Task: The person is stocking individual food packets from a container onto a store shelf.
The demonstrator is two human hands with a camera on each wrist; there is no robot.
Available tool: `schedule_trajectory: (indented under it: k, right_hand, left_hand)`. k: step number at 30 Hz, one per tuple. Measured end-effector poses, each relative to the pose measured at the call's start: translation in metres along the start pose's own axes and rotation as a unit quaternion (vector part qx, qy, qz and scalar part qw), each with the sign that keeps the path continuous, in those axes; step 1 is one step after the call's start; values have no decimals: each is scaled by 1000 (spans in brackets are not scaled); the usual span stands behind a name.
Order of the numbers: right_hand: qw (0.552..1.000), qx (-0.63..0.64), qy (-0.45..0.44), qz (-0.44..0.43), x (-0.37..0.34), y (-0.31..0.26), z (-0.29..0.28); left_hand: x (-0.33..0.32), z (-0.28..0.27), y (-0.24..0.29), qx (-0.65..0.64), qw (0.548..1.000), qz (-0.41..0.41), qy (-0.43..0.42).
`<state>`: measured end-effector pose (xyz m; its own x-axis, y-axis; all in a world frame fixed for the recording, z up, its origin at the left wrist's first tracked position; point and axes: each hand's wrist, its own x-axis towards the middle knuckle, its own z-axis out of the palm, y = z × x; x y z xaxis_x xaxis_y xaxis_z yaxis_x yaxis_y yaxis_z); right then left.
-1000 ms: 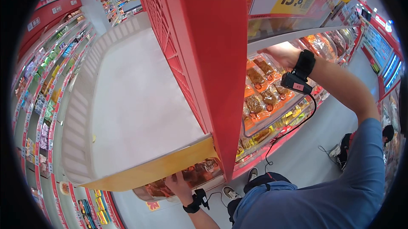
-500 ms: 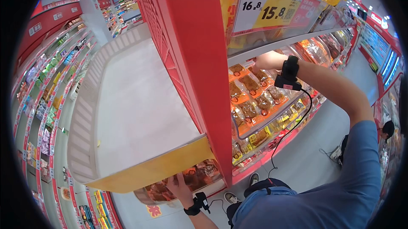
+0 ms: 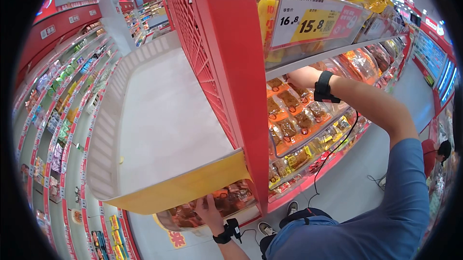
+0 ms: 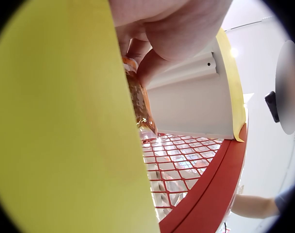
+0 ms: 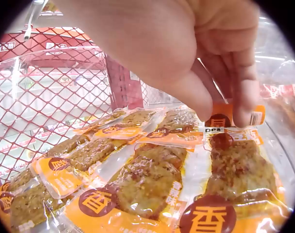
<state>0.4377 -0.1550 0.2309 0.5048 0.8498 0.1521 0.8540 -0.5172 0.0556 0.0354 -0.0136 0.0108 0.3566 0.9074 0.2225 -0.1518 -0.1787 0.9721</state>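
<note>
My left hand [image 3: 210,213] reaches into a lower bin of brown-and-orange snack packets under a yellow strip. In the left wrist view, its thumb and fingers pinch the end of a shiny packet [image 4: 140,104], partly hidden by the yellow strip [image 4: 65,121]. On the other side of the red partition, my right hand [image 3: 304,77] is in a clear bin of flat, see-through packets with orange ends. Its thumb and fingertips grip the orange top edge of one packet [image 5: 239,170] at the right of the pile in the right wrist view. Other packets [image 5: 147,174] lie beside it.
A tall red mesh partition [image 3: 231,67] stands between the two bins. Above my right hand hangs a shelf with a price label [image 3: 308,21]. A white display top with a slatted rim [image 3: 103,130] is at the left. A cable [image 3: 333,149] hangs from the right wrist.
The head view has shifted, showing more of the price label and the packets on the right. My right hand stays in its bin, slightly lower in view; the left hand stays among its packets.
</note>
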Motion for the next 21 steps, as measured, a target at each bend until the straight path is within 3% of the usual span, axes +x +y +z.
schedule_trajectory:
  k: [5,8,12,14,16,19,21]
  right_hand:
    - [995,-28,-91,-15,-4,-6,-15]
    - [990,-32,-139,24,-14,-15,-31]
    - [987,-76,-140,27,-49,-29,-58]
    - [996,-50,-50,-54,-86,-40,-73]
    - [986,79,83,-119,-128,-62,-88]
    - [943,271,-57,-186,-174,-97,-103]
    - [902,322,-105,-266,-198,-110,-73]
  left_hand:
    - [0,-1,-3,-5,1000,4,-11]
    - [0,-1,2,8,1000,-3,-20]
    - [2,2,8,-2,1000,7,-17]
    - [1,4,8,12,999,30,-27]
    - [-2,3,17,58,996,48,-44]
    - [-3,0,9,26,999,30,-16]
    - [-7,-2,7,-2,999,32,7]
